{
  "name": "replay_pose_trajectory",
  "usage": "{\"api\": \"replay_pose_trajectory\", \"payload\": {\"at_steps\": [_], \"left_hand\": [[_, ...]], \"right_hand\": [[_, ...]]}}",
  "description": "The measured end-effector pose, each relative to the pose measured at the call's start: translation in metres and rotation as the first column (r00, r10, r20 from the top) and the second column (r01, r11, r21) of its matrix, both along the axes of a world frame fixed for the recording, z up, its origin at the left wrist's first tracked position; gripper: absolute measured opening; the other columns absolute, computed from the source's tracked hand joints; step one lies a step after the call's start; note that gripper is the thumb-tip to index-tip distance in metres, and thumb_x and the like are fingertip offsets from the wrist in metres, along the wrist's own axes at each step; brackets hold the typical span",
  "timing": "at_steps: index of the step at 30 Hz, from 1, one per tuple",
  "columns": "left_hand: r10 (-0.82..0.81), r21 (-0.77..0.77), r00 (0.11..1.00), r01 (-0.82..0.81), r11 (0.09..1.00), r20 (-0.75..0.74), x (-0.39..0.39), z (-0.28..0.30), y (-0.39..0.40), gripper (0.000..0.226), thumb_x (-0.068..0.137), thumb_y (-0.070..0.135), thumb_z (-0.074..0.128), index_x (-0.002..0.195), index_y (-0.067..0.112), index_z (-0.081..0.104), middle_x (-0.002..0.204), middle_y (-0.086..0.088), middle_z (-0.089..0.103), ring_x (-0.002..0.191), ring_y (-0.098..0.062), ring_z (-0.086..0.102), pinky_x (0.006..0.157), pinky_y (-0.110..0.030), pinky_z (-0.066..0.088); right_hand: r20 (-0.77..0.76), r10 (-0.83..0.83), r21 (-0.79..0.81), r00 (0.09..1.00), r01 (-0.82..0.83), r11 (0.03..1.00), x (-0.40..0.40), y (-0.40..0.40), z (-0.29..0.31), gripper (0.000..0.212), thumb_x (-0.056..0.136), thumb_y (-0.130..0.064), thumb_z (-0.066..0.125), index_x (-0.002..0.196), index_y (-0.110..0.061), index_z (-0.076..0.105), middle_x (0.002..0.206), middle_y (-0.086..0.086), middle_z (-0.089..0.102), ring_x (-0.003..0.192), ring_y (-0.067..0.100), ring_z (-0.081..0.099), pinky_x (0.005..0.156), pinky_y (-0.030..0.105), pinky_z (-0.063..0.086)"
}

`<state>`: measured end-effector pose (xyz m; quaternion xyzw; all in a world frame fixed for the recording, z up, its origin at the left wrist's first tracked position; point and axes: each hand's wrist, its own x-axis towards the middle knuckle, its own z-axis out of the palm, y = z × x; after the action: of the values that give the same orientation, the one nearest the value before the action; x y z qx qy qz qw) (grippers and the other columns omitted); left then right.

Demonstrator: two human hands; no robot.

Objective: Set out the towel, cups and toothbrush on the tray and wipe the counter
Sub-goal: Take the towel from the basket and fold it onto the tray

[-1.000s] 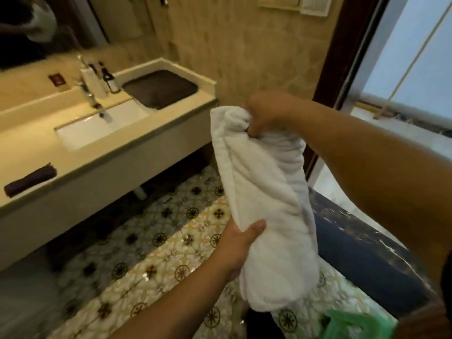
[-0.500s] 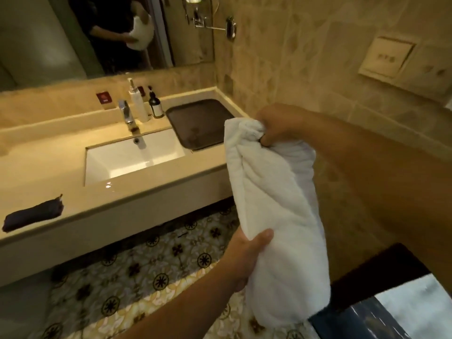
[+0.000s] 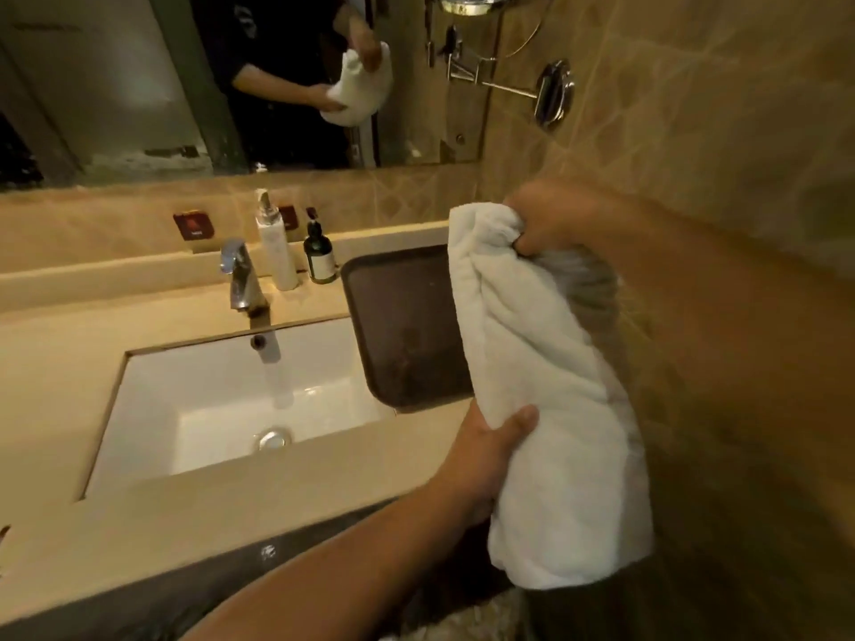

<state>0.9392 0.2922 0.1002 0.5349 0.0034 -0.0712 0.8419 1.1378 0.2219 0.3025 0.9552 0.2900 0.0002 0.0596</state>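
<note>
A white folded towel (image 3: 550,386) hangs upright in the air between my hands, in front of the counter's right end. My right hand (image 3: 546,222) grips its top end in a fist. My left hand (image 3: 486,460) holds its left side lower down, thumb on the front. Behind the towel a dark brown tray (image 3: 398,326) lies flat and bare on the beige counter (image 3: 55,363), right of the sink; the towel hides its right part. No cups or toothbrush are in view.
A white sink basin (image 3: 231,400) with a chrome faucet (image 3: 240,279) is set into the counter. A white pump bottle (image 3: 275,242) and a dark bottle (image 3: 319,256) stand behind the tray's left corner. The tiled wall (image 3: 694,108) is close on the right; a mirror (image 3: 185,76) is above.
The view has swung left and moved closer to the counter, so sink and tray now sit just behind the towel. Both hands keep the same grip on the towel.
</note>
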Motion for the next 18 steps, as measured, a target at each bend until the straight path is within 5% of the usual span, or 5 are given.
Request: {"api": "replay_pose_trajectory", "payload": {"at_steps": [6,10,18], "left_hand": [[0.109,0.013,0.991,-0.109,0.994,-0.074,0.127,-0.010,0.025,0.031,0.093,0.038,0.064,0.122,0.037,0.057,0.118,0.006,0.070,0.109,-0.017,0.067,0.086,-0.035,0.057],[0.168,-0.032,0.964,-0.178,0.984,-0.208,0.196,-0.045,0.033,0.039,0.095,0.033,0.062,0.132,0.025,0.052,0.123,-0.002,0.069,0.113,-0.024,0.065,0.095,-0.048,0.053],[0.258,0.266,0.849,-0.146,0.953,-0.462,0.288,-0.120,0.044,0.037,0.095,0.044,0.058,0.124,0.021,0.061,0.114,0.003,0.070,0.103,-0.013,0.067,0.088,-0.031,0.055]], "right_hand": [[-0.023,-0.021,-0.123,1.000,0.018,0.992,0.143,0.064,-0.028,0.032,0.080,-0.024,0.074,0.106,-0.009,0.065,0.094,0.009,0.062,0.081,0.026,0.055,0.070,0.033,0.043],[-0.075,-0.006,-0.211,0.997,-0.010,0.978,0.223,0.102,-0.087,0.031,0.083,-0.027,0.069,0.109,-0.012,0.064,0.095,0.007,0.063,0.085,0.026,0.060,0.077,0.038,0.052],[-0.203,-0.005,-0.366,0.979,-0.071,0.928,0.321,0.131,-0.213,0.023,0.083,-0.029,0.071,0.104,-0.020,0.068,0.095,0.001,0.065,0.080,0.021,0.058,0.074,0.031,0.045]]}}
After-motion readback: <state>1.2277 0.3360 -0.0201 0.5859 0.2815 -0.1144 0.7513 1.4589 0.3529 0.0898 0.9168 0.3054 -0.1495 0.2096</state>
